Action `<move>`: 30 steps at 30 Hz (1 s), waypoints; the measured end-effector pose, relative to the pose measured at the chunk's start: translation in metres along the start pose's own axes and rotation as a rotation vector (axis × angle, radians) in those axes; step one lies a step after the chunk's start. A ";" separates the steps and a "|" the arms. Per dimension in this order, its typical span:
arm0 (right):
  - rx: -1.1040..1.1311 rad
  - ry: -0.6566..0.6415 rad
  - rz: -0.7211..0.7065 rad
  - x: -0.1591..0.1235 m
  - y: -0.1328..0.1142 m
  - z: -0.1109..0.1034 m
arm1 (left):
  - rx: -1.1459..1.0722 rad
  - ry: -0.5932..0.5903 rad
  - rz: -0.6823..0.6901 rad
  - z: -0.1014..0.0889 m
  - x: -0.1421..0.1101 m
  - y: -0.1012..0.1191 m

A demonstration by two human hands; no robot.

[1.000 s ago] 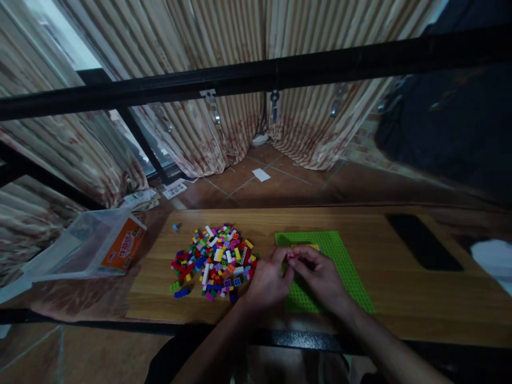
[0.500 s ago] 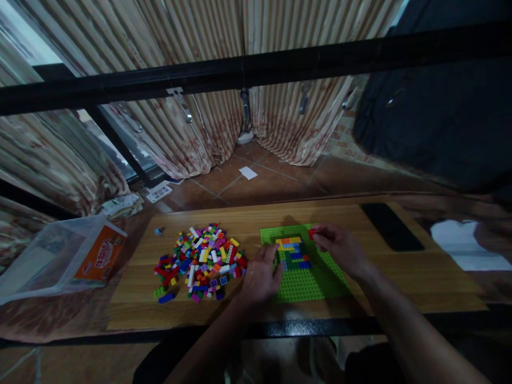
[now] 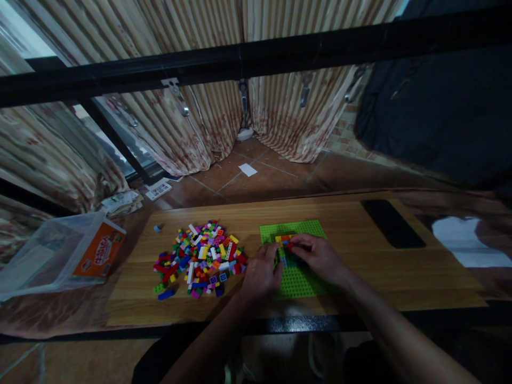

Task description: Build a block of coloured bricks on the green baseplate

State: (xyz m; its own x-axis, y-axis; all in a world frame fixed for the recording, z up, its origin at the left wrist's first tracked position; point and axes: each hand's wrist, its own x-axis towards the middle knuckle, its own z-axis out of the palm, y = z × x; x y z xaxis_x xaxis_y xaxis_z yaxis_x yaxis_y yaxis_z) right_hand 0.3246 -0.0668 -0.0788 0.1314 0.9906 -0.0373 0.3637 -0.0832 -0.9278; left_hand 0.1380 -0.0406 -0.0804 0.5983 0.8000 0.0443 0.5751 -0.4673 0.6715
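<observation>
A green baseplate [image 3: 304, 230] lies on the wooden table [image 3: 360, 266], with a small patch of coloured bricks [image 3: 283, 240] pressed onto it. My left hand [image 3: 261, 273] rests with bent fingers against the plate's left edge. My right hand [image 3: 320, 257] lies over the plate, its fingertips pinched on a small red brick [image 3: 290, 246] right at the patch of bricks. Most of that patch is hidden under my right hand. A heap of loose coloured bricks [image 3: 200, 256] sits just left of my left hand.
A clear plastic box with an orange label [image 3: 68, 250] lies off the table's left end. A lone blue brick [image 3: 159, 228] sits at the far left of the table, a black phone [image 3: 392, 224] at the far right. A black bar [image 3: 256, 58] crosses overhead.
My right hand has come back from the plate's far edge, with the red brick, to the patch of bricks in the middle. My left hand has stayed at the plate's left edge.
</observation>
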 end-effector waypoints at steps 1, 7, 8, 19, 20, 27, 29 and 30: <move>-0.018 0.001 -0.003 0.000 0.000 0.002 | -0.002 -0.008 0.003 0.000 0.000 0.000; -0.193 0.084 0.002 0.001 -0.006 0.008 | -0.005 -0.025 0.029 -0.001 0.001 0.000; -0.221 0.098 0.007 0.000 -0.007 0.009 | -0.003 -0.024 0.031 -0.001 0.002 0.000; -0.305 0.129 0.044 -0.001 -0.012 0.015 | 0.046 -0.031 0.044 0.000 0.001 0.003; -0.327 0.127 0.047 -0.001 -0.013 0.016 | 0.048 -0.033 0.044 0.000 0.001 0.003; -0.204 0.137 0.029 0.002 -0.001 0.016 | 0.038 -0.037 0.026 0.000 0.001 0.003; -0.168 0.129 0.033 0.002 0.000 0.017 | 0.040 -0.036 0.024 0.000 0.000 0.003; -0.173 0.129 0.039 0.002 -0.001 0.017 | 0.041 -0.037 0.026 0.000 0.000 0.003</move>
State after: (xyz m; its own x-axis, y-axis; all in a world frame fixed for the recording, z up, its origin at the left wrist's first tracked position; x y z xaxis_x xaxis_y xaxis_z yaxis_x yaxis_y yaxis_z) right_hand 0.3088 -0.0628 -0.0848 0.2612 0.9652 -0.0139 0.5077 -0.1496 -0.8484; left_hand 0.1403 -0.0420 -0.0783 0.6329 0.7735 0.0335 0.5812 -0.5033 0.6395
